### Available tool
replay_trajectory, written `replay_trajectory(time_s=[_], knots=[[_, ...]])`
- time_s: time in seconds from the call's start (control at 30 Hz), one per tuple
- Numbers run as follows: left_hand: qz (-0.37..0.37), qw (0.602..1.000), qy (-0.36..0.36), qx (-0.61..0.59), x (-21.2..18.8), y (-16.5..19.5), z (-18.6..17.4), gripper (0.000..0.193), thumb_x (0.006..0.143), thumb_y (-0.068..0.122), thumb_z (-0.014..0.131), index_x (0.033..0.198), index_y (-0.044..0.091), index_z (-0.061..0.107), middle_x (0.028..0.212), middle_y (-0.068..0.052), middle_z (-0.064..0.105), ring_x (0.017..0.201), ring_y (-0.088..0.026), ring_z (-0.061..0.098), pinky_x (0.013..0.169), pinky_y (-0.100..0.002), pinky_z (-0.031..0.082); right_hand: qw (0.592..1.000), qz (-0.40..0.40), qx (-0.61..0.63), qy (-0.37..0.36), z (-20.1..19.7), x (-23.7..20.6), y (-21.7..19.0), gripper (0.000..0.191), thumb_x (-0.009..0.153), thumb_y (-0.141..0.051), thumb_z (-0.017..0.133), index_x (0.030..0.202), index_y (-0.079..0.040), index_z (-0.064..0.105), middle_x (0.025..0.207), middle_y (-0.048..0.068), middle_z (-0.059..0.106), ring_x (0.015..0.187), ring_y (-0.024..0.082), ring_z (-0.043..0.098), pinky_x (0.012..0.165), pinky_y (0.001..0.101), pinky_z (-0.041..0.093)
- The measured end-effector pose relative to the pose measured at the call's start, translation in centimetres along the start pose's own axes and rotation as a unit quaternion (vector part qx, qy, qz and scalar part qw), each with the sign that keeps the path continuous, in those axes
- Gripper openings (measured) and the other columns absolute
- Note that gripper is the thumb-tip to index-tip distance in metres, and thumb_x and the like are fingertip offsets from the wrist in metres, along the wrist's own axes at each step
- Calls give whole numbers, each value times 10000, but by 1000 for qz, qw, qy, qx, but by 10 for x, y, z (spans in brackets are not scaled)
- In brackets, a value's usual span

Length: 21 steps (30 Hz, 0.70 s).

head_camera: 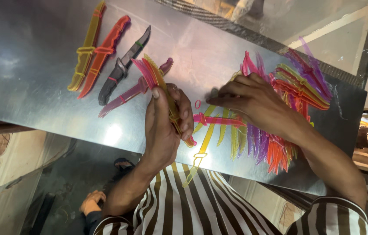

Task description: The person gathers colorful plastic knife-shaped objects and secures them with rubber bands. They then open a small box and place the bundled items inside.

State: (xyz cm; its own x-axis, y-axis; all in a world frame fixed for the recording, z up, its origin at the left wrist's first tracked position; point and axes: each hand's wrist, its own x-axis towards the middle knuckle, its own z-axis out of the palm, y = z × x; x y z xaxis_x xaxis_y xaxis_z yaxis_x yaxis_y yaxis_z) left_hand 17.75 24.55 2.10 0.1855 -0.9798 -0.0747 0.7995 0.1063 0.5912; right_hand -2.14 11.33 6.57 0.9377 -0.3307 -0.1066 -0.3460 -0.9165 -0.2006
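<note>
The right hand [258, 102] covers the middle of the loose pile of coloured plastic knives [288, 109] at centre right, the left hand [164, 126] hides the handles of its held bundle [160, 85], and the frame's bottom edge cuts off both striped sleeves [201, 209].

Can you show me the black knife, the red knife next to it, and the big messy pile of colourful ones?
black knife [123, 67], head view, on the middle of its handle.
red knife [104, 54], head view, on its middle.
pile of colourful knives [299, 85], head view, on its upper part.
</note>
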Motion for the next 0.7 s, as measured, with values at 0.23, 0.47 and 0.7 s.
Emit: replay_trajectory(time_s=[0.23, 0.47, 0.7], knots=[[4, 1000, 22, -15, 2, 8, -1, 440, 1112, 524, 360, 1090, 94, 450, 819, -42, 450, 615, -109, 427, 500, -267, 362, 983, -181, 30, 1, 22, -35, -59, 437, 873, -376, 687, 1266, -187, 714, 1212, 44, 678, 1059, 254, 628, 866, 447, 557], [7, 1000, 13, 0, 6, 11, 4, 453, 1122, 531, 356, 1100, 92, 463, 812, -39, 448, 610, -112, 435, 492, -264, 371, 936, -269, -177, 142, 64, -48, -88, 241, 861, -201, 698, 1071, -88, 734, 1045, 38, 697, 876, 194, 659, 635, 332, 552], [-12, 1000, 23, -1, 9, 12, 4, 449, 1101, 533, 346, 1112, 101, 467, 803, -25, 449, 595, -96, 435, 470, -250, 366, 906, -285, -117, 290, 22, -53, -88, 258, 938, -216, 779, 1163, -90, 760, 1039, 25, 707, 851, 145, 665, 689, 287, 560]])
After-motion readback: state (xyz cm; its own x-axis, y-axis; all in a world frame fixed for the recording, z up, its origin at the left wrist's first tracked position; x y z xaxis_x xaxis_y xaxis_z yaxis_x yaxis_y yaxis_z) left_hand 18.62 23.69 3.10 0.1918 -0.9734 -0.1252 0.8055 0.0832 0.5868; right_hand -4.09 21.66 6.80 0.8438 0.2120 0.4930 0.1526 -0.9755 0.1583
